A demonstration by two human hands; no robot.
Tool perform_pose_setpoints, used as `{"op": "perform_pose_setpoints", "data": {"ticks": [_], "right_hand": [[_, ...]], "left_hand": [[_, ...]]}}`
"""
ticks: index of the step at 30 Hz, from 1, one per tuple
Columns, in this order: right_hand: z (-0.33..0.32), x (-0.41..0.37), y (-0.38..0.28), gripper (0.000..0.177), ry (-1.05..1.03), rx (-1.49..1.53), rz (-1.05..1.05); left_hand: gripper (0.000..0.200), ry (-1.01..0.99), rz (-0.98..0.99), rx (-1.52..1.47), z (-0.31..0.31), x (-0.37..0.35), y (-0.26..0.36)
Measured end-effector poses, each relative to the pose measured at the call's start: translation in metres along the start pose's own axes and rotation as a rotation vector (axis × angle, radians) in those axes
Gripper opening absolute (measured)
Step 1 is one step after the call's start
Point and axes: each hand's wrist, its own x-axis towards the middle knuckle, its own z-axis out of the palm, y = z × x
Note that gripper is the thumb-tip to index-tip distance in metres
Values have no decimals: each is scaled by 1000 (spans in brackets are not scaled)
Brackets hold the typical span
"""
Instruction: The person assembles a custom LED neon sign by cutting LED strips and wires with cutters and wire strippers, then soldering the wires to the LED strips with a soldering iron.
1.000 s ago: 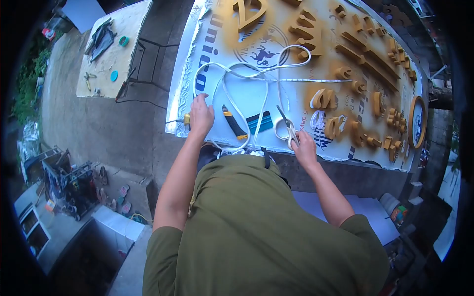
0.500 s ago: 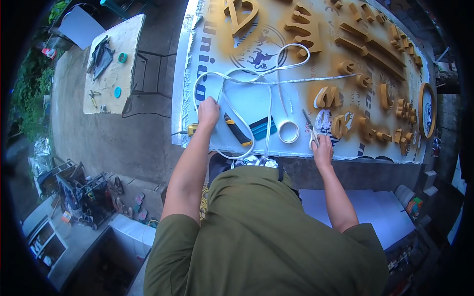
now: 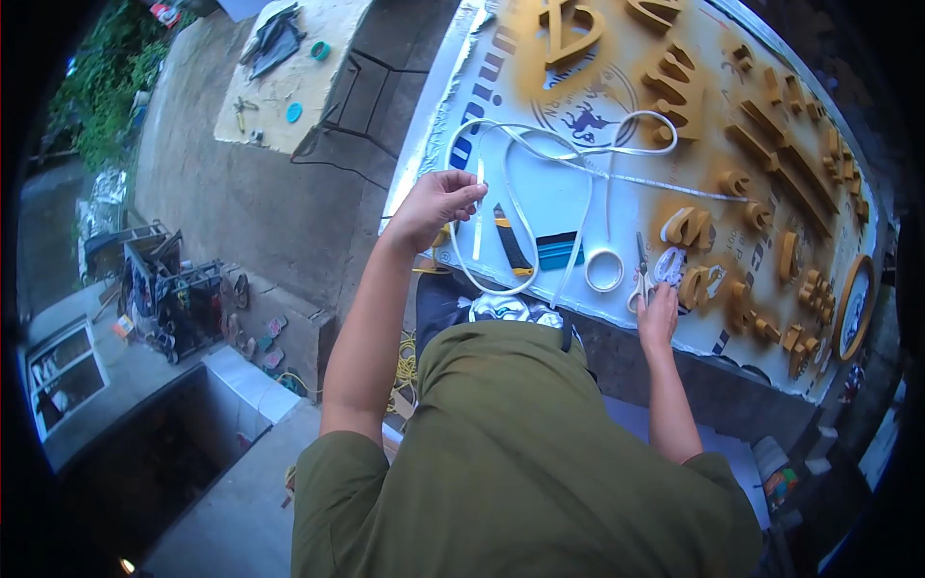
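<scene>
My left hand (image 3: 436, 204) is raised over the near left part of the work table (image 3: 453, 96), pinching a short piece of white strip (image 3: 479, 197) that hangs from its fingers. A long looping white strip (image 3: 540, 154) lies across the printed banner. My right hand (image 3: 659, 313) rests at the table's near edge, touching the handles of a pair of scissors (image 3: 641, 272) lying on the banner. Between my hands sit a roll of white tape (image 3: 604, 270), a blue squeegee (image 3: 560, 250) and a yellow-and-black utility knife (image 3: 511, 241).
Many gold-painted letters (image 3: 752, 125) and a round gold-rimmed emblem (image 3: 855, 308) cover the table's far and right side. A second small table (image 3: 289, 67) with tools stands to the left across the concrete floor. A dark pit (image 3: 154, 462) and sandals lie lower left.
My left hand has lifted off the table with a short cut piece of white strip. My right hand set the scissors down to the right of the tape roll. The view has shifted.
</scene>
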Motion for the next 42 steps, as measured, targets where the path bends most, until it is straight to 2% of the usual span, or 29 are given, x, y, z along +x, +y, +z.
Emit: {"op": "perform_pose_setpoints", "data": {"ticks": [3,8,13,17,20,26,32,37,42], "right_hand": [[-12,10,-12,36,141,-2,-170],[-41,31,-86,29,137,293,-374],[-50,31,-177,27,3,508,-581],[-42,19,-231,25,-124,571,-715],[-41,2,-270,23,-132,579,-835],[-31,-54,-348,20,-236,512,-938],[3,-142,-443,20,-291,363,-954],[51,-224,-526,22,-398,239,-1043],[82,-280,-585,26,-528,113,-1208]], "left_hand": [[17,-10,73,-76,-3,-28,8],[17,-39,250,-137,-2,-87,27],[19,-28,372,-212,-12,-155,49],[20,106,460,-205,-43,-199,48],[18,195,577,-280,-72,-223,35],[19,325,731,-423,-150,-279,1],[19,416,827,-453,-283,-331,-60],[18,542,705,-373,-395,-367,-102],[13,671,668,-348,-460,-418,-130]]}}
